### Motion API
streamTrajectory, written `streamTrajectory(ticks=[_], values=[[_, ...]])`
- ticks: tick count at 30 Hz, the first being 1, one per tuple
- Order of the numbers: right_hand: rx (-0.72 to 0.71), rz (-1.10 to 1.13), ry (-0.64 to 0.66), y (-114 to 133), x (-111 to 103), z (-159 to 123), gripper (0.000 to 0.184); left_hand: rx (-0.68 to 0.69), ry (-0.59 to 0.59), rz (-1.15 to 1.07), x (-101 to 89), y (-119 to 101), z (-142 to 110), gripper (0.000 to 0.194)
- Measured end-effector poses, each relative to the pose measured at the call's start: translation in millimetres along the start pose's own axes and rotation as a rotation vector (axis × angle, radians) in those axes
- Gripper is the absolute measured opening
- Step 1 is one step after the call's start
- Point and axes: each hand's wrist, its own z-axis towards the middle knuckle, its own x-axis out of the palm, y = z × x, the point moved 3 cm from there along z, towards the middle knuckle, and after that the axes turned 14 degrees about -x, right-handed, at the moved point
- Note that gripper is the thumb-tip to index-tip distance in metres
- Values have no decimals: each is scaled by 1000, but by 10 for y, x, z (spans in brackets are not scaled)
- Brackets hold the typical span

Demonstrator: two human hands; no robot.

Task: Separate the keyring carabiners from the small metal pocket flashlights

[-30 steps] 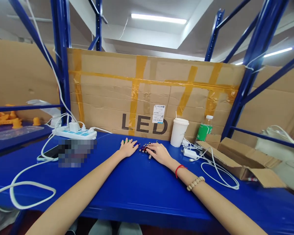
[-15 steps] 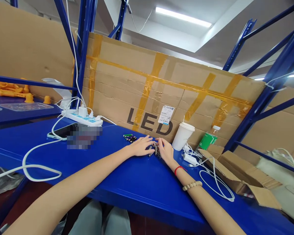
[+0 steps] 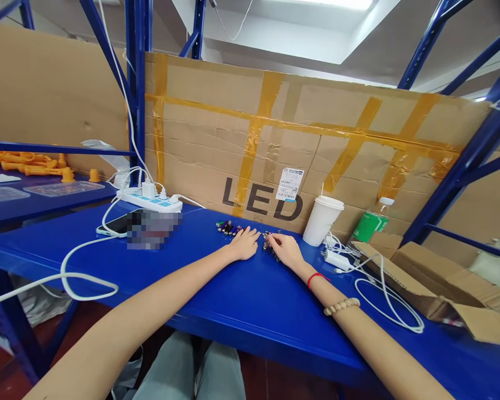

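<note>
My left hand lies palm down on the blue table, its fingers stretched out. Its fingertips reach the right end of a row of small shiny cylinders, purple, dark and green, too small to name. Across a narrow gap, my right hand rests with bent fingers over a cluster of small dark and silvery pieces. Its thumb and forefinger come together there; what they hold, if anything, is hidden. Part of the cluster is covered by this hand.
A white paper cup with a straw, a green-labelled bottle, white cables with an adapter and an open cardboard box stand right. On the left are a phone and a power strip. Cardboard backs the table.
My left hand has drawn away from the silvery cluster, leftwards to the coloured cylinders, widening the gap between my hands. My right hand stays by the cluster. The camera view has shifted.
</note>
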Motion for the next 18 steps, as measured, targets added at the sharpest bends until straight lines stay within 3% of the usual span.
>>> streamTrajectory(ticks=[6, 8, 11, 14, 18], values=[[-59, 97, -40, 80, -11, 9, 38, -104, -33, 40, -84, 46, -35, 52], [-5, 20, -74, 76, -68, -1, 40, -32, -87, 16, -109, 17, -57, 50], [59, -90, -86, 52, -137, -22, 47, 180, -115, 17, -98, -57, -78, 45], [-54, -133, -9, 84, -124, -25, 47, 286, -72, 76, -58, -91, -65, 38], [-197, -170, 96, 160, -43, -11, 34, 190, -156, 179, -108, -75, -45, 30]])
